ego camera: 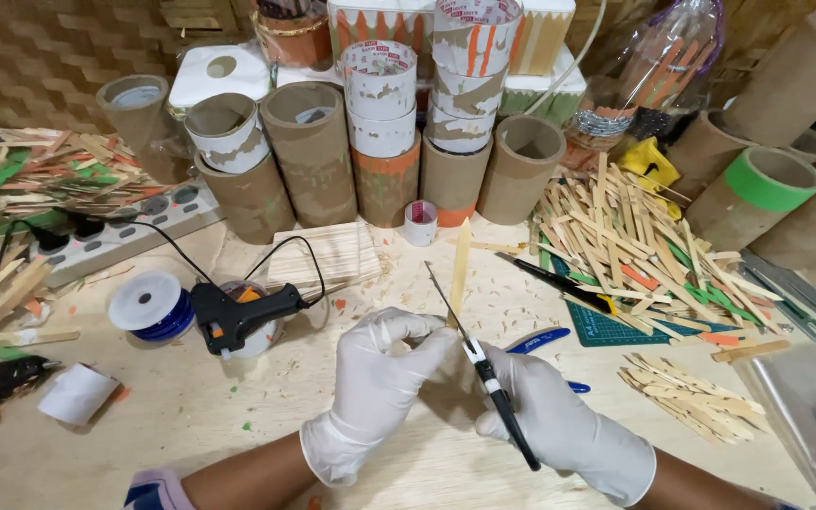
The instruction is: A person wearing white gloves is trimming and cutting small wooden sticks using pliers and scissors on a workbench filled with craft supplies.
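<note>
Both my hands wear white gloves and meet near the table's front middle. My left hand [380, 392] pinches the lower end of a pale wooden stick [461, 269] that points away from me. My right hand [559, 425] grips a thin craft knife [484, 373] with a black handle; its blade runs along the stick's left side. Under my right hand lies a pair of blue-handled scissors [540, 340].
A black glue gun [238, 316] rests by a blue spool [148, 304] at left. Cardboard tubes [314, 151] and tape rolls stand behind. A heap of wooden sticks [625, 246] covers a green cutting mat [606, 331] at right. A power strip [134, 227] lies far left.
</note>
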